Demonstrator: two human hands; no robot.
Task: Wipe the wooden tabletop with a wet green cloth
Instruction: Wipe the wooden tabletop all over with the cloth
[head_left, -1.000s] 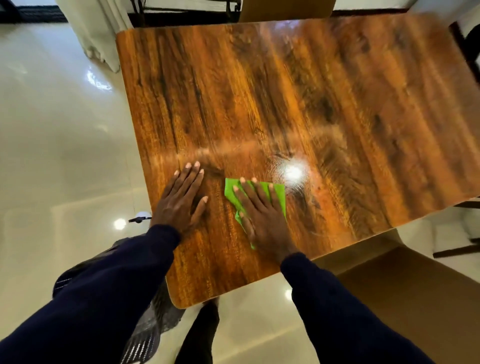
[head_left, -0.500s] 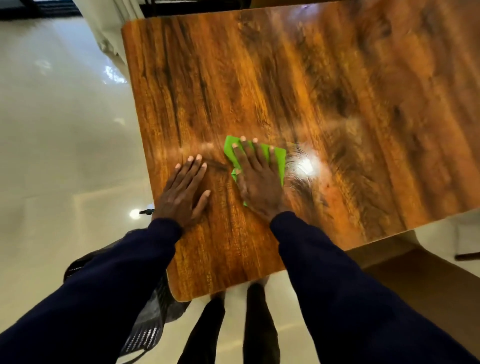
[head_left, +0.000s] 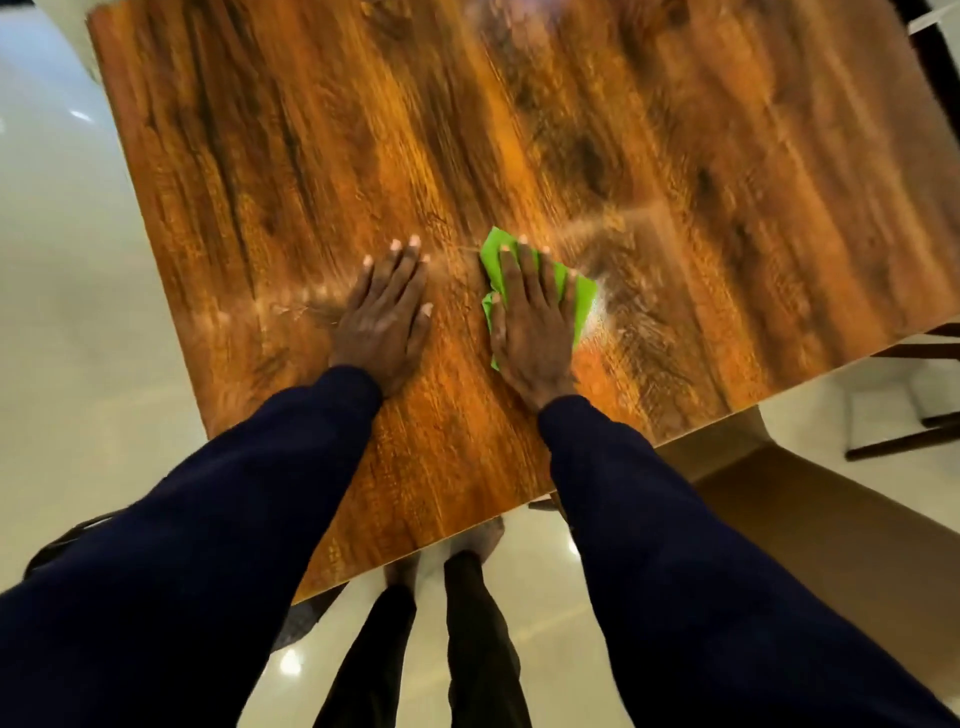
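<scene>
- Green cloth (head_left: 582, 291) lay pressed under our right hand (head_left: 535, 322), fingers straight.
- Our left hand (head_left: 387, 312) rested flat near the tabletop (head_left: 519, 130)'s near edge.
- Overlapping, even strokes seemed best.

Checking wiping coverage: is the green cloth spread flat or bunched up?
Flat, apparently folded: the cloth lies pressed on the table under the right hand's straight fingers, layered edges showing at its left.

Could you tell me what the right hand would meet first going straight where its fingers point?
Apparently nothing: beyond the right hand and its green cloth lies only bare tabletop to the frame's top.
</scene>
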